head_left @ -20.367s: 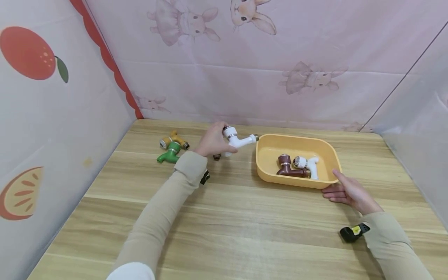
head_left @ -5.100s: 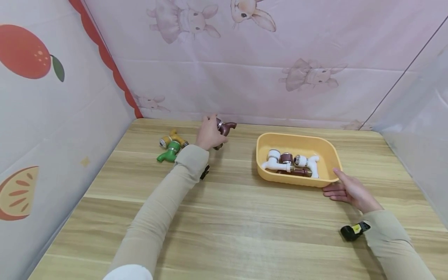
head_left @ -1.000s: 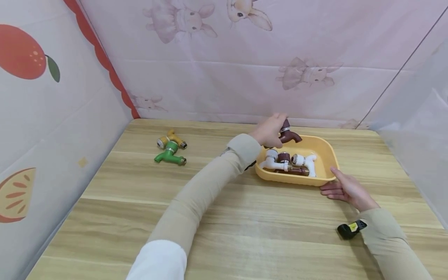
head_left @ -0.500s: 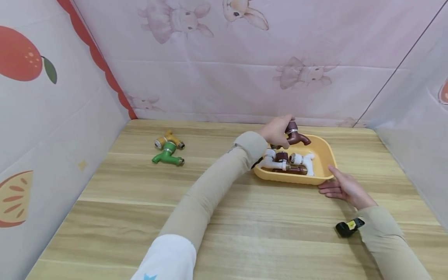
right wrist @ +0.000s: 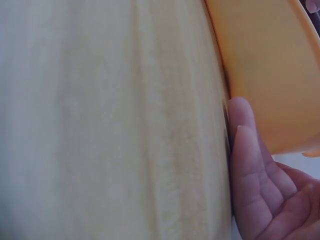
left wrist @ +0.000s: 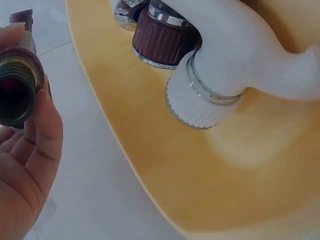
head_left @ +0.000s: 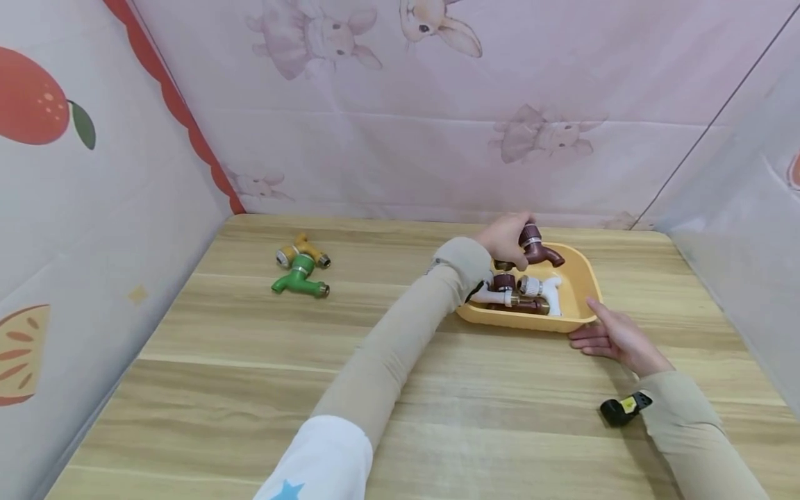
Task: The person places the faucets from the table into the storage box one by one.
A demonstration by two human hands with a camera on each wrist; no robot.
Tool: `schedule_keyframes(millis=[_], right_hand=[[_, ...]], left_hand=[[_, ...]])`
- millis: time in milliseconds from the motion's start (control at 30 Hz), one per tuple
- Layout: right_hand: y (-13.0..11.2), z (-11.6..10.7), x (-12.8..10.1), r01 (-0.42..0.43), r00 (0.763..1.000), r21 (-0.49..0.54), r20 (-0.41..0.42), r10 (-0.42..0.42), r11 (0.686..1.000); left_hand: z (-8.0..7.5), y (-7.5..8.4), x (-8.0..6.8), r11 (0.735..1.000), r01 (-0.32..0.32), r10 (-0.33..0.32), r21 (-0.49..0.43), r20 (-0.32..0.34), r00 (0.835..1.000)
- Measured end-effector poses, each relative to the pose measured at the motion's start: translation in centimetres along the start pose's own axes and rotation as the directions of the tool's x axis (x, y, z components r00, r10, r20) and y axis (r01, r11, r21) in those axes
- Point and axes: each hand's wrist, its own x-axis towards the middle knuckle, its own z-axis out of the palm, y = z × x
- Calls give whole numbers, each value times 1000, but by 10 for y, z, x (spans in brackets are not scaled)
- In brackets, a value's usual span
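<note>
In the head view my left hand [head_left: 505, 242] grips a dark brown tap [head_left: 539, 253] above the yellow basin [head_left: 582, 281], its spout pointing right. The left wrist view shows the held tap's threaded brass end [left wrist: 36, 75] between thumb and fingers. Inside the basin lie another brown tap [head_left: 505, 282], a white tap [head_left: 551, 293] at right and a second white tap [left wrist: 240, 50], partly hidden behind my left wrist in the head view. My right hand [head_left: 621, 340] holds the basin's near right corner, thumb at the rim and fingers [right wrist: 247, 165] low against the outer wall.
A yellow tap [head_left: 306, 248] and a green tap [head_left: 301, 278] lie close together on the left of the wooden table [head_left: 250, 389]. Printed fabric walls [head_left: 375, 160] stand along the back and sides. A black wrist camera [head_left: 619, 411] hangs at the right sleeve.
Over the last second my left hand has carried the brown tap a little right over the basin. Earlier it put a white tap in there and took this brown one from the table.
</note>
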Motion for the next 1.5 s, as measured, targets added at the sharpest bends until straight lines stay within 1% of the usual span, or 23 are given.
schedule_keyframes(millis=[100, 167, 267, 333, 433, 533, 733, 867, 967, 1100, 1233, 1333, 1500], right_hand=[[1, 0, 0, -1, 1000, 3, -2, 1, 1000], [2, 1, -1, -3, 1000, 3, -7, 3, 1000], [4, 2, 0, -2, 1000, 5, -8, 2, 1000], [5, 3, 0, 0, 1000, 9, -4, 0, 1000], [5, 5, -1, 0, 1000, 12, -1, 0, 1000], [5, 6, -1, -5, 1000, 11, -5, 5, 1000], [5, 8, -1, 8, 1000, 19, 5, -8, 1000], [6, 8, -1, 10, 1000, 29, 12, -11, 1000], [7, 8, -1, 8, 1000, 33, 11, -8, 999], [7, 7, -1, 10, 1000, 36, 13, -10, 999], [5, 6, -3, 18, 1000, 26, 22, -18, 999], [4, 6, -4, 23, 999, 15, 25, -23, 1000], [3, 5, -4, 31, 999, 15, 24, -32, 999]], left_hand=[[7, 2, 3, 999, 27, -26, -32, 18, 999], [12, 2, 6, 999, 30, -28, -31, 39, 999], [19, 3, 9, 999, 45, -45, 12, 60, 997], [22, 4, 10, 998, 55, -57, 40, 57, 997], [23, 5, 10, 996, 69, -73, 60, 52, 996], [22, 7, 9, 995, 70, -74, 70, 55, 996], [22, 7, 8, 992, 31, -39, 125, 66, 997], [22, 8, 8, 998, 27, -31, 57, 76, 997], [20, 8, 7, 1000, -4, 3, 19, 64, 998], [16, 6, 4, 999, -44, 42, 27, 47, 998], [10, 4, -1, 999, -49, 49, 1, 38, 998], [6, 4, -3, 998, -64, 65, -7, 26, 998], [2, 3, -7, 996, -91, 91, 9, 17, 996]])
